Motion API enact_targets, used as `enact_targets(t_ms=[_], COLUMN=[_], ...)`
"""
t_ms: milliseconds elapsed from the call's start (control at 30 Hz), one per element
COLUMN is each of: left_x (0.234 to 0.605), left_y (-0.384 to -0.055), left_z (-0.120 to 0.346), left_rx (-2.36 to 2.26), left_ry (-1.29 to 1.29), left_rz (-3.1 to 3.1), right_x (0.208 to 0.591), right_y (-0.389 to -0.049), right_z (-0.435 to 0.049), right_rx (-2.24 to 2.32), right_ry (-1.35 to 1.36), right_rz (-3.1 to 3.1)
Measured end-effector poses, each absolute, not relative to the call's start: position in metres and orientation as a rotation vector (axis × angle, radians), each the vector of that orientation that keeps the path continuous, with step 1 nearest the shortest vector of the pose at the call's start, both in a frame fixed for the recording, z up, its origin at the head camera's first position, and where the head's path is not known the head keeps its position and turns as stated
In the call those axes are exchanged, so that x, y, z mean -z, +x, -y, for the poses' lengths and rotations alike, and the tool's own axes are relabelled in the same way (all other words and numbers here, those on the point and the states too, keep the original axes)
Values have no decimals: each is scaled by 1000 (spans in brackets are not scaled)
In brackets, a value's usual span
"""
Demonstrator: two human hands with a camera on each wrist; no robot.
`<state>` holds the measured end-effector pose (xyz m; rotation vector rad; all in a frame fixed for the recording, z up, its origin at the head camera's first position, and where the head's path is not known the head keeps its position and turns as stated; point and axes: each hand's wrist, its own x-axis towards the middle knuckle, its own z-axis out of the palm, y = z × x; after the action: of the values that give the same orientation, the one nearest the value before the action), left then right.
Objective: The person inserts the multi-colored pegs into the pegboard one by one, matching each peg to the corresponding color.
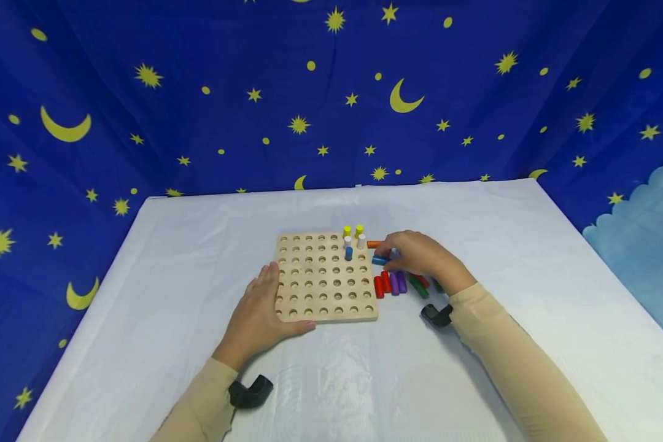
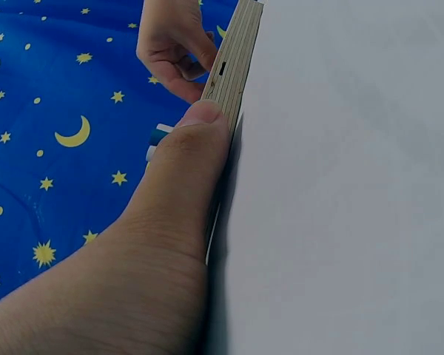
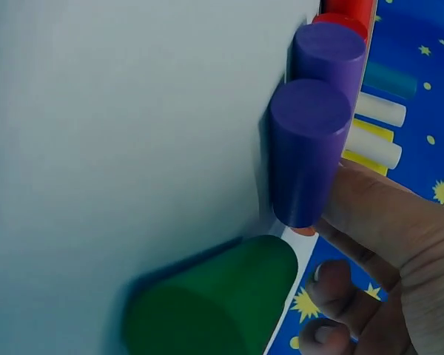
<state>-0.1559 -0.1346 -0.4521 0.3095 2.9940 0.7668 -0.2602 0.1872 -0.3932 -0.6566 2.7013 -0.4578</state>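
Note:
A square wooden pegboard (image 1: 316, 294) with rows of round holes lies on the table. My left hand (image 1: 259, 307) rests against its near left corner, fingers straight along the left side and thumb (image 2: 185, 155) along the front edge. Just past the board's right edge, my right hand (image 1: 420, 255) pinches a lying blue peg (image 1: 379, 261) between thumb and fingertips. Upright in the board's far right part stand two yellow pegs (image 1: 347, 231), two white pegs (image 1: 361, 241) and one blue peg (image 1: 348, 253). An orange peg (image 1: 374, 244) lies beyond the pinched one, partly behind the fingers.
Beside the board's right edge lie red pegs (image 1: 379, 287), purple pegs (image 3: 311, 148) and green pegs (image 3: 214, 303), some partly under the right hand and forearm. White cloth covers the table (image 1: 331, 380). A blue curtain (image 1: 276, 61) with stars and moons hangs behind.

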Motion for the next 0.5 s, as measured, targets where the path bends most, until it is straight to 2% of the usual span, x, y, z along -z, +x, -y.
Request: enact_targets(t_ms=[500], left_x=[454], left_y=[-156], left_z=[136], left_rx=[-779], left_ry=[330], left_rz=[-3005], right_x=[394], right_y=[-260], right_z=[-191], right_rx=[697], right_ry=[-620], right_rz=[-2657])
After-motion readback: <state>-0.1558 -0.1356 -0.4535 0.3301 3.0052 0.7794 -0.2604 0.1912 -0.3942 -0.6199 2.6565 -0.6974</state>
